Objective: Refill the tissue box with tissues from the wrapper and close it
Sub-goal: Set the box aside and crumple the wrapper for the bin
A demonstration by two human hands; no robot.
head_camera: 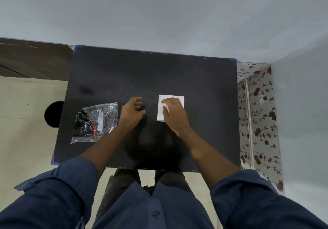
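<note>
the white tissue box [170, 107] lies flat on the black counter [150, 72], a little right of the middle and nearer the right edge than the left. the right hand [174, 115] rests on top of it, palm down with fingers spread and pressing on the lid, not wrapped around anything. the box looks shut from above, so the step in hand seems to be the closing, with the lid being pushed home; whether any tissues are inside cannot be told.

the left hand [132, 111] hovers just beside the box on its left, open and holding nothing, fingers loosely curled. further left, near the counter's left edge, lies the clear plastic wrapper [95, 122] with dark print; it looks flattened and crumpled, probably emptied.

if the lid is not fully seated, the next move calls for even downward pressure along its edges, with the free hand steadying the box so it does not slide.

the far half of the counter is bare, and there is open surface between the box and the right edge, leaving plenty of room.
</note>
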